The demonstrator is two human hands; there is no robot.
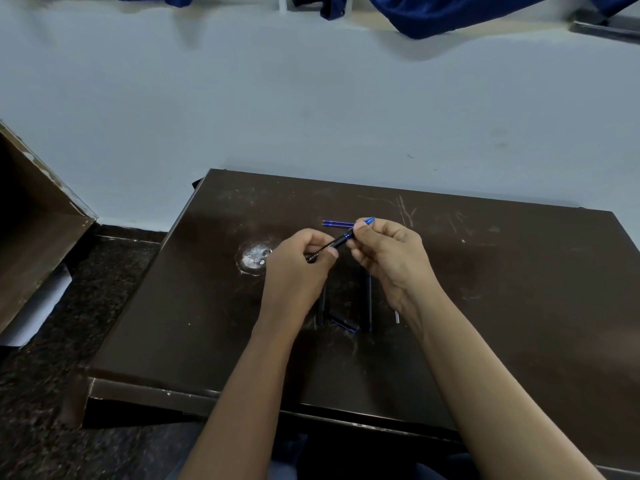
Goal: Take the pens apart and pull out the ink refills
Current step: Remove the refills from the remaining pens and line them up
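Left of centre on the dark surface [519, 289], just right of a pale worn patch [254, 259], grips the printed lower end of a black pen [332, 245] in the curled fingers of the left hand [304, 258]. Pinches the pen's blue upper end with the right hand [388, 251], holding it slanted above the surface, two blue ink refills [337, 223] lying just behind. Below the hands, shows two black barrels [369, 299] and a black-and-blue cap [344, 323] lying on the surface.

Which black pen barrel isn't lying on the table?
The lettered pen, held up between left hand and right hand; the left barrel and right barrel lie flat on the table.
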